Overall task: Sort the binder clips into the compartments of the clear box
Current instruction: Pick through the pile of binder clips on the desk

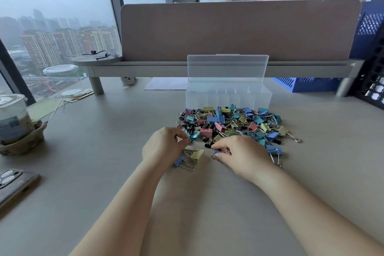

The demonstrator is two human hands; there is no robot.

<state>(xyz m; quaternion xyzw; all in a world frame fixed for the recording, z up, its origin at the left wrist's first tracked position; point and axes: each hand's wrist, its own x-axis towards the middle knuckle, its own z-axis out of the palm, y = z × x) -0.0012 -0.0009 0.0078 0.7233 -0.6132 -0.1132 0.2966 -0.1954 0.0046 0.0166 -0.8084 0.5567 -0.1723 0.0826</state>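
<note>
My L hand (164,145) had its fingers (182,138) curled in tight at the near-left edge of the binder clip pile (228,124). A yellow clip (197,155) & a blue clip (179,161) lay just under them, wire handles tucked beneath. Couldn't tell if I really gripped those or only covered them. My R hand (241,154) pinched a small blue clip (216,153) betw. thumb & fingertips, low on the table (104,151), w/ something pink bunched under the fingers too. Rest of the clips sat just beyond both sets of fingertips, mixed colours. Past the pile stood the clear box (228,97), lid (227,68) up. One more loose blue clip (274,149) lay just R of my R hand.
</note>
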